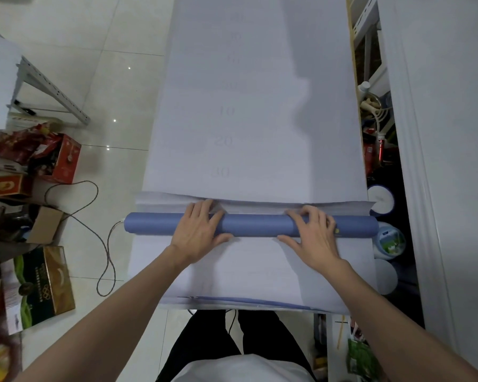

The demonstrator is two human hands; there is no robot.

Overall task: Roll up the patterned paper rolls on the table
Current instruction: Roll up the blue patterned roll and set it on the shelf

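A blue paper roll (254, 225) lies crosswise on the table, near its front end. Its unrolled sheet (254, 106) stretches away from me, white side up, with faint numbers such as 10, 20 and 30 printed down the middle. My left hand (198, 232) rests over the roll left of centre, fingers curled across the top and thumb on the near side. My right hand (313, 235) grips the roll right of centre in the same way. More white paper (249, 271) lies flat between the roll and the table's front edge.
Cardboard boxes (39, 285) and red packaging (47, 158) clutter the tiled floor at left, with a loose cable (100, 244) beside the table. A metal shelf leg (53, 89) stands at the far left. Tubs and bottles (387, 238) fill the narrow gap at right, next to a white wall.
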